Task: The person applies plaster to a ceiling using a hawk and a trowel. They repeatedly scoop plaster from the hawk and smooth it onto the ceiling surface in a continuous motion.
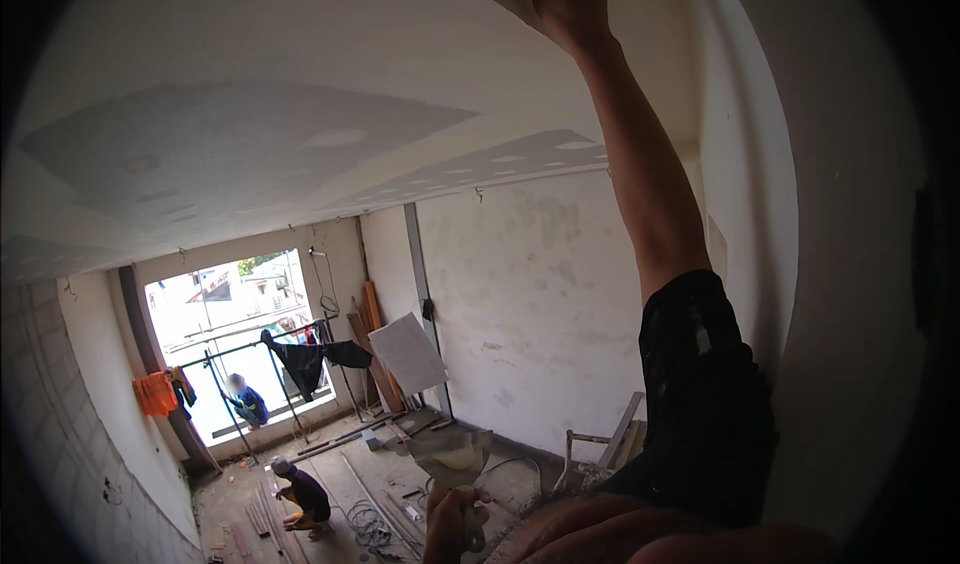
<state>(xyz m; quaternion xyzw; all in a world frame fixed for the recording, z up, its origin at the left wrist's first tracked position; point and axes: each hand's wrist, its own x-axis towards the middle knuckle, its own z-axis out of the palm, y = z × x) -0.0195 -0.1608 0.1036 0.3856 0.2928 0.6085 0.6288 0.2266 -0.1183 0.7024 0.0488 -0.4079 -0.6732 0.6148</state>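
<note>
My right arm reaches up along the right side, and my right hand [568, 4] is close to the ceiling [330, 24] at the top edge. Its fingers look closed, but the picture's edge cuts off what they hold. Low in the middle, my left hand [450, 524] is wrapped round the handle of a putty knife [425, 454]. Pale, putty-like paste [462, 461] lies on its broad blade. Across the ceiling, grey patches [250, 129] stand out between paler coated areas.
Far below, a person [303, 494] crouches among boards and coiled cable [370, 526]. Another person [245, 401] is by the bright window opening. Metal bars with hung clothes [300, 364] stand there. A white panel [408, 354] leans near the far corner; a frame [570, 454] stands below my right arm.
</note>
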